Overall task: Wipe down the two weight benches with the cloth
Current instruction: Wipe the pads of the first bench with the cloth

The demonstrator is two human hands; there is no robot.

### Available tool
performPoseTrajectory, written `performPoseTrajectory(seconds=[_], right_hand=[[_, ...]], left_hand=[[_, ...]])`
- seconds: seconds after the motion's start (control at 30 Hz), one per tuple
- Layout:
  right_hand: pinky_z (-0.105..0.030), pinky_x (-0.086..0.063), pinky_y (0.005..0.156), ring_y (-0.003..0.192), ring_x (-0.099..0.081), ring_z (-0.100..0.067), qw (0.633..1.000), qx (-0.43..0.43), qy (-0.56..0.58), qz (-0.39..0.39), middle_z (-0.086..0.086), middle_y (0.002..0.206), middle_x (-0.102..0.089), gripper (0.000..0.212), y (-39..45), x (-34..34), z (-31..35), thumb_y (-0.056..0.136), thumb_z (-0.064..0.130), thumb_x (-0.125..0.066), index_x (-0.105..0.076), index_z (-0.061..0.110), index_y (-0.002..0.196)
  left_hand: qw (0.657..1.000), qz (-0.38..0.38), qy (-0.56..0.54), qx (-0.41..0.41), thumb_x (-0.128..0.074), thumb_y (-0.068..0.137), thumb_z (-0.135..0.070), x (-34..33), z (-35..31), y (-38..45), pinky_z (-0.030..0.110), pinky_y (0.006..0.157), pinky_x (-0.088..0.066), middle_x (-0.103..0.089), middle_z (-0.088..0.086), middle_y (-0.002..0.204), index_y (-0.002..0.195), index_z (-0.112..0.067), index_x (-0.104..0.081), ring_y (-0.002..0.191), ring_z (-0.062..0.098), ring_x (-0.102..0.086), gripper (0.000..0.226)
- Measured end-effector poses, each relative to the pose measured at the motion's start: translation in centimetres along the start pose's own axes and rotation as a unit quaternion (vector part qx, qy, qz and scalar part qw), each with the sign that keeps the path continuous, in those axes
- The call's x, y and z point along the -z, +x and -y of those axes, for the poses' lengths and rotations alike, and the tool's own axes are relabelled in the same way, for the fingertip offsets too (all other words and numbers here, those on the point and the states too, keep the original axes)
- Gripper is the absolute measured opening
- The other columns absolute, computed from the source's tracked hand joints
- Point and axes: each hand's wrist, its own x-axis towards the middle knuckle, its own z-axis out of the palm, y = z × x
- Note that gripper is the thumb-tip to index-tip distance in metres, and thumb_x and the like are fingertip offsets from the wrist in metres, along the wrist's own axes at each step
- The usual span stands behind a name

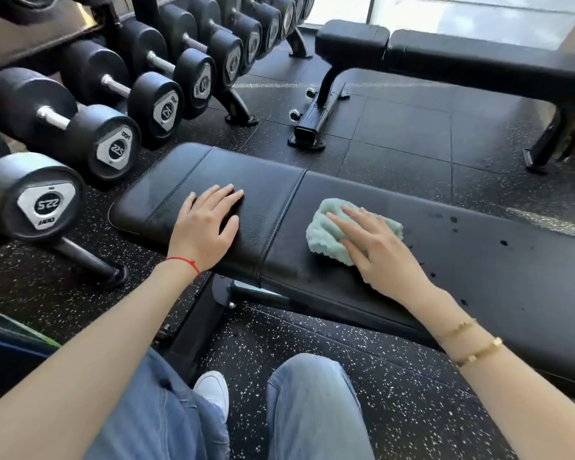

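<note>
A black padded weight bench [462,260] runs across the middle of the view, with a short seat pad at its left end and a long pad to the right. My left hand [208,224] lies flat, fingers apart, on the seat pad. My right hand [375,247] presses a crumpled pale green cloth [326,237] onto the long pad just right of the seam. Dark wet spots dot the long pad further right. A second black bench [478,58] stands behind, at the top right.
A rack of black dumbbells [113,104] lines the left side, close to the near bench's left end. Speckled black rubber flooring [395,137] separates the two benches. My jeans-clad knees and a white shoe [213,390] are in front of the near bench.
</note>
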Motion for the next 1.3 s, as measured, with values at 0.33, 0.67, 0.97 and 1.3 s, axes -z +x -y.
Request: performPoseTrajectory(seconds=[0.33,0.67,0.97,1.3], right_hand=[[-0.038,-0.006,0.121,0.146,-0.016,-0.018,0.996,0.083,-0.007,0.038,0.001,0.156,-0.028,0.044,2.0,-2.9,4.8,0.100,0.038,-0.038,-0.038,0.034,0.144],[-0.044,-0.011,0.118,0.144,-0.023,-0.034,0.997,-0.065,-0.044,-0.008,-0.003,0.156,-0.029,0.046,7.1,-1.1,-1.3,0.099,0.028,-0.044,-0.038,0.032,0.144],[-0.035,-0.008,0.121,0.145,-0.019,-0.017,0.992,0.117,-0.009,0.044,0.004,0.156,-0.029,0.044,0.7,-2.8,5.1,0.101,0.039,-0.038,-0.037,0.034,0.145],[-0.048,-0.022,0.114,0.134,-0.035,-0.037,0.998,-0.055,-0.037,-0.012,-0.008,0.148,-0.041,0.046,11.0,-2.5,-0.7,0.096,0.033,-0.040,-0.045,0.026,0.141]], left_hand=[[1.000,-0.006,0.001,0.000,-0.029,0.092,-0.044,-0.1,0.0,-0.1,0.044,0.119,-0.016,-0.040,-0.008,0.152,0.144,-0.032,-0.042,0.143,0.013,-0.029,0.055],[1.000,-0.018,-0.003,0.001,-0.030,0.092,-0.043,-0.2,-0.2,-0.1,0.045,0.119,-0.017,-0.041,-0.007,0.151,0.143,-0.030,-0.044,0.143,0.012,-0.030,0.054],[1.000,-0.020,-0.007,0.012,-0.032,0.089,-0.044,-0.2,-0.2,0.1,0.044,0.119,-0.017,-0.042,-0.008,0.150,0.141,-0.032,-0.046,0.142,0.013,-0.032,0.055],[1.000,-0.020,0.003,0.014,-0.030,0.089,-0.045,-0.1,-0.3,0.1,0.045,0.118,-0.019,-0.043,-0.008,0.149,0.141,-0.032,-0.046,0.141,0.012,-0.033,0.055]])
